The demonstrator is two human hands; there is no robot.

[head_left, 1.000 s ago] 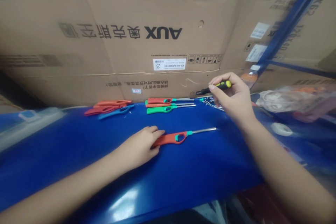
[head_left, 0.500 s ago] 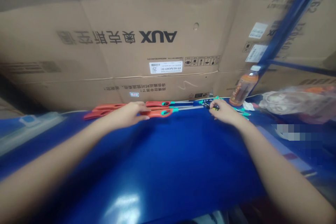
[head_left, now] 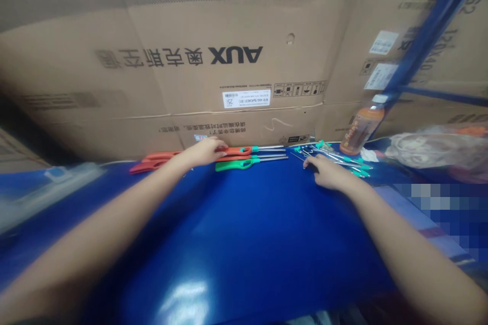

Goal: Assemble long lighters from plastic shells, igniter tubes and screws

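My left hand (head_left: 207, 151) is closed with its fingertips on the rear of an orange long-nosed lighter (head_left: 239, 151). The hand covers part of its handle. Another orange handle shows just under it, and a green long-nosed lighter (head_left: 234, 165) lies in front, all with metal tubes pointing right. My right hand (head_left: 331, 171) is low over the table, fingers pinched on a thin dark rod (head_left: 297, 156) that sticks out to the left; its rear end is hidden in the hand. Beside that hand lies a pile of metal tubes with teal ends (head_left: 341, 157).
More red handles (head_left: 143, 163) lie left of my left hand. Large cartons (head_left: 171, 86) stand along the back of the blue table (head_left: 244, 233). A drink bottle (head_left: 362, 127), a plastic bag (head_left: 419, 148) and a blue frame post (head_left: 427, 35) are at right; a clear plastic item (head_left: 57, 188) is at left.
The green lighter now shows in front, where an orange one was under my left hand. My left hand has moved slightly back; my right hand has lowered and turned, and a thin rod now shows.
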